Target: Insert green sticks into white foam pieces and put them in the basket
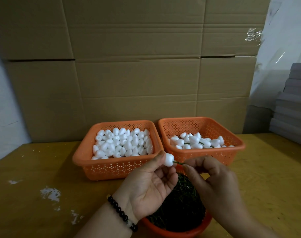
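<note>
1. We are pinching a white foam piece [169,159] in the fingertips of our left hand [146,188], just in front of the gap between the two orange baskets.
2. Our right hand [213,182] is gripping a green stick [178,163] between thumb and forefinger – its tip is already meeting the foam.
3. To do this well, we are keeping the stick in line with the long axis of the foam and pushing straight, not levering sideways; the foam looks soft enough to tear or split.
4. We are holding the stick close to the foam so that it is less likely to bend.
5. Once it is seated, the piece is going into the right basket [215,152], where finished ones are lying; the left basket [115,166] is holding plain foam.
6. How deep the stick is sitting is not showing – the foam is hiding it.
7. The tub of sticks [177,203] is partly hidden by both hands, and its near rim is cut off.
</note>
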